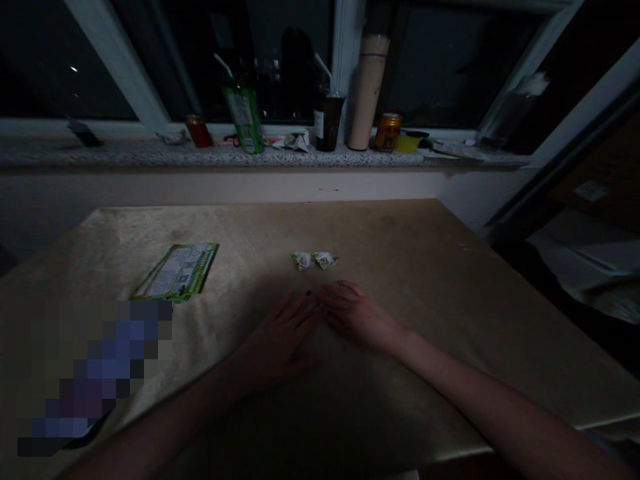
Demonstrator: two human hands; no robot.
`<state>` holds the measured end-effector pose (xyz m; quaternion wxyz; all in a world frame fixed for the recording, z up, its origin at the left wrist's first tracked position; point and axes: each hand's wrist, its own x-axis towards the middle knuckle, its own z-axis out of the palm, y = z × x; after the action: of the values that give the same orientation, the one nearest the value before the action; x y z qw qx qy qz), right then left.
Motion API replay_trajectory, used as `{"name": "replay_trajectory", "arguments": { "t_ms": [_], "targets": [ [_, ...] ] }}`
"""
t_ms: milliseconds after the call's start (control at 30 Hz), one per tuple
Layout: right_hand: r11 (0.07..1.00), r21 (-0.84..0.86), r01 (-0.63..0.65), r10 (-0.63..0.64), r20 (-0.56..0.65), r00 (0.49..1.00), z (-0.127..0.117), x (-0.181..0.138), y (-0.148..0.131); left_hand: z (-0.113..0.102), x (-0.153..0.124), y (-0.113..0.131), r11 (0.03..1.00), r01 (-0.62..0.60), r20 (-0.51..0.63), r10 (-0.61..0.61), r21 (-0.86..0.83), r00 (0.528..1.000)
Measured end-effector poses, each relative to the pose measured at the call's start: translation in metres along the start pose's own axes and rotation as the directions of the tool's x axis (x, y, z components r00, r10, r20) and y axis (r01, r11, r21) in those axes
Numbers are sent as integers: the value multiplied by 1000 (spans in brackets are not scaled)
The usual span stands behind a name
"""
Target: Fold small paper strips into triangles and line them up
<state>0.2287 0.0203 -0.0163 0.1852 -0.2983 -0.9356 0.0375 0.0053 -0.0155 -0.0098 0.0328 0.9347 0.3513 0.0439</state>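
Note:
My left hand point(285, 337) lies palm down on the brown tabletop point(400, 247), its fingers stretched toward the middle and its thumb apart. Against its fingertips rests my right hand point(363, 313), with fingers bent and pressed together, pointing left. A tiny pale thing point(319, 308) shows at the fingertips where both hands meet; it is too small and dim to name. Just beyond the hands lie two small triangular printed packets point(303, 261), side by side, touching or nearly so, the right packet point(326, 259) closer to my right hand.
Flat green-and-white printed packaging point(175, 272) lies on the left, above a pixelated area. Along the granite windowsill point(165, 155) stand a red jar point(199, 131), a green bottle point(245, 117), a dark cup with a straw point(327, 123), a pink flask point(367, 93) and an orange can point(388, 132).

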Motion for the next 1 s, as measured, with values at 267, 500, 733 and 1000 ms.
{"name": "replay_trajectory", "arguments": {
  "t_ms": [267,500,733,1000],
  "targets": [
    [999,41,20,-20,18,1000,1,-2,8,-3,-2,0,1000,2,7,-2,-20,1000],
    [990,101,97,-110,126,986,-12,-4,16,-3,-3,-3,998,3,9,-2,-55,1000],
    [988,136,70,-91,153,984,-14,-8,8,-10,-2,-14,998,-47,56,50,-52,997],
    [982,183,48,-78,162,984,-18,-10,9,-12,-9,-6,999,-40,61,41,-21,997]
  ]
}}
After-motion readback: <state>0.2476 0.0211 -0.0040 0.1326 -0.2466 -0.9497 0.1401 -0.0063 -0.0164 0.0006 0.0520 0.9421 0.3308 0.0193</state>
